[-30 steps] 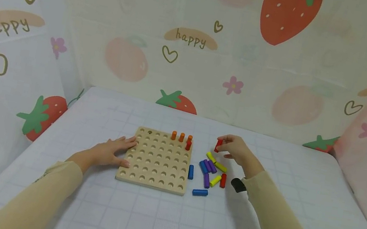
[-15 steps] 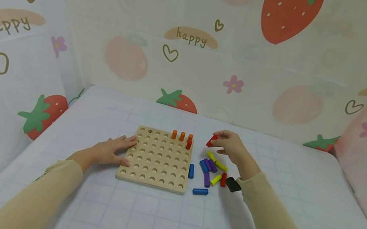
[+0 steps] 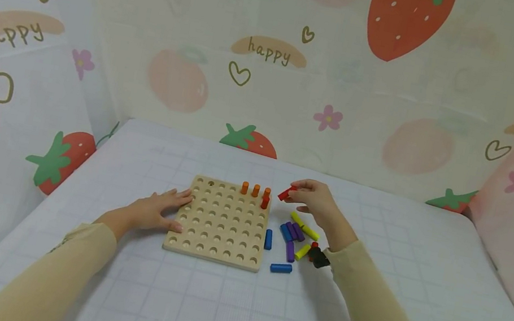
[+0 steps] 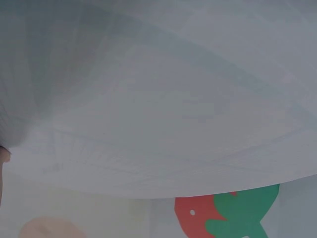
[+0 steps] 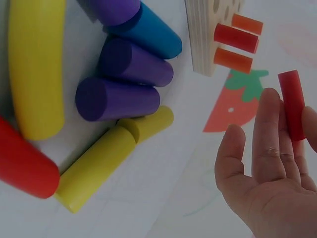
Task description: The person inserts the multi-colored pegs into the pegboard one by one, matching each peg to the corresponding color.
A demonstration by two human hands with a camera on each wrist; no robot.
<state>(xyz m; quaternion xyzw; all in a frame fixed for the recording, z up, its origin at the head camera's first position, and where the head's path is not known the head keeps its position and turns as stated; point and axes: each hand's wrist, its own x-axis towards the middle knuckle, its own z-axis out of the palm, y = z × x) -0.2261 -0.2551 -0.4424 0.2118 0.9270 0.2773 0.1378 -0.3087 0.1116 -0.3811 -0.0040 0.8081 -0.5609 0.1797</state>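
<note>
A: Board edges and room?
B: Wooden board [image 3: 211, 258], one. Left edge: fingertips and thumb of the left hand [image 3: 152, 212] laid over it, thumb apart from the fingers. Right edge: blue peg [image 3: 269, 239] just beside; other loose pegs [image 3: 299, 232] near. Table [image 3: 189, 309]: a strip of cloth between the board's back edge and the table's far edge.
A: Right hand [image 3: 313, 200]?
B: Thumb and fingers clamped on one held red peg [image 3: 287, 193], tilted, in the air near the board's back right corner, a gap between.
A: Standing stock?
B: Orange pegs [image 3: 256, 190], three, back row; standing red peg [image 3: 265, 202], one, second row, right column.
A: Changes since one second ago?
B: Held red peg: then nearly upright, farther right; now nearer the board. Left hand and standing pegs: same places.
</note>
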